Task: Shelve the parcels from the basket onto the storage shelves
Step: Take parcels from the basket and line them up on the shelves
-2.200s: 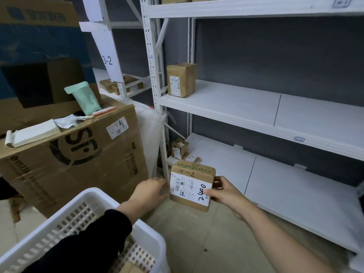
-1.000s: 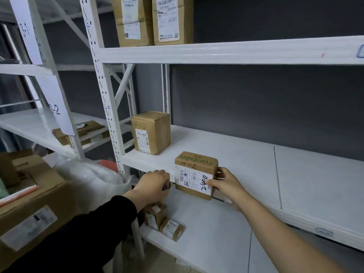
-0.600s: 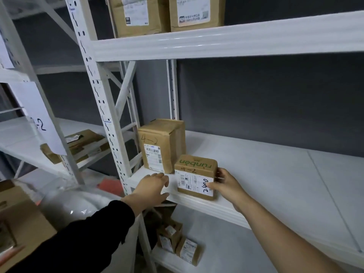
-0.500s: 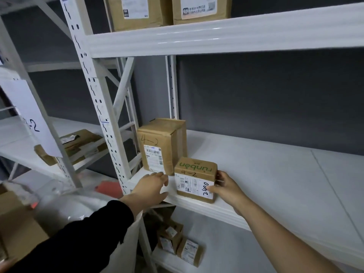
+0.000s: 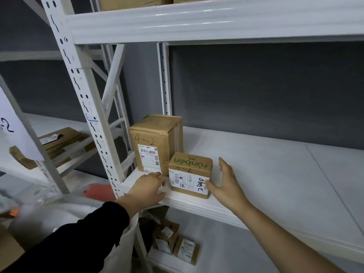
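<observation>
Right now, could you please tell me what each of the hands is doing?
Left hand: open, at the shelf edge, holding nothing.
Right hand: open, beside the small parcel.

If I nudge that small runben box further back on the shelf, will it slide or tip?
Probably slides: the runben box sits flat on the smooth white shelf. Unlikely to tip, being wider than tall. Likely stiff; its cardboard edges look crisp.

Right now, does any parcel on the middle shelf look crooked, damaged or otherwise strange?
Nothing serious. The small parcel sits flat near the front edge of the middle shelf, beside the taller parcel; only its green print reads upside down from here. The taller parcel's top tape looks wrinkled.
</observation>
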